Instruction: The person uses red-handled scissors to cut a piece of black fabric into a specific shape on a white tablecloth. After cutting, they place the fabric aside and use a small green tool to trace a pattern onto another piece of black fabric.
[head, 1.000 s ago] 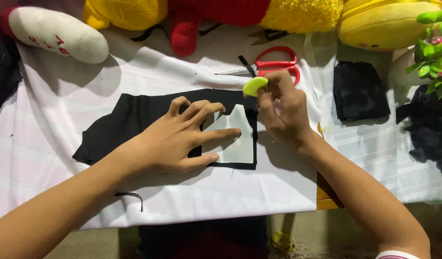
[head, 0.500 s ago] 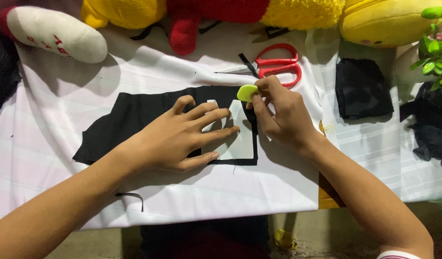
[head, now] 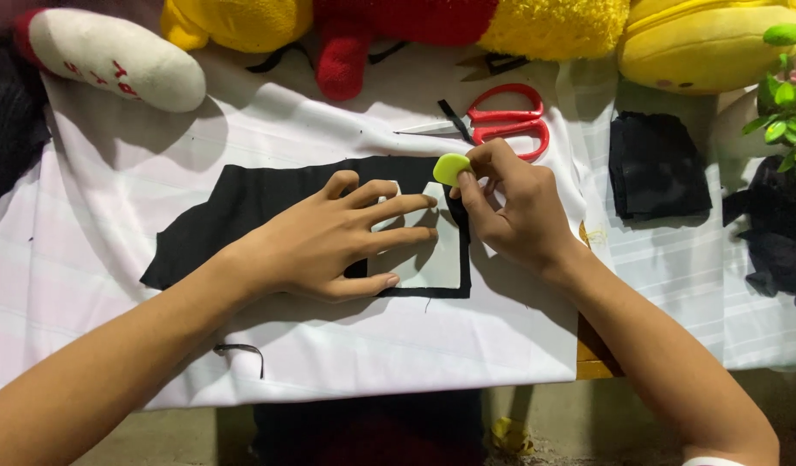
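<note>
On the black fabric piece (head: 260,216), the left hand (head: 329,237) lies flat, fingers released over a pale rectangular template (head: 428,259), while the right hand (head: 510,207) pinches a yellow-green tailor's chalk (head: 450,167) at its upper corner.

Along the far edge of our table (head: 600,369), draped in a white cloth (head: 329,345), we see yellow and red plush toys (head: 467,22), red-handled scissors (head: 501,125), a folded black fabric square (head: 658,166) and a green plant (head: 786,95) at right.
</note>
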